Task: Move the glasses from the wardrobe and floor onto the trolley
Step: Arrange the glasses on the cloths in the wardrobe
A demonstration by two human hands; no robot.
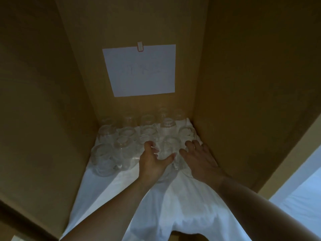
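hands [177, 159] around one glass [169, 146] | glasses [121, 141] on white cloth [173, 206]

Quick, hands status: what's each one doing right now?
Left hand: curled round a glass, gripping it.
Right hand: open, fingers spread beside that glass, holding nothing.
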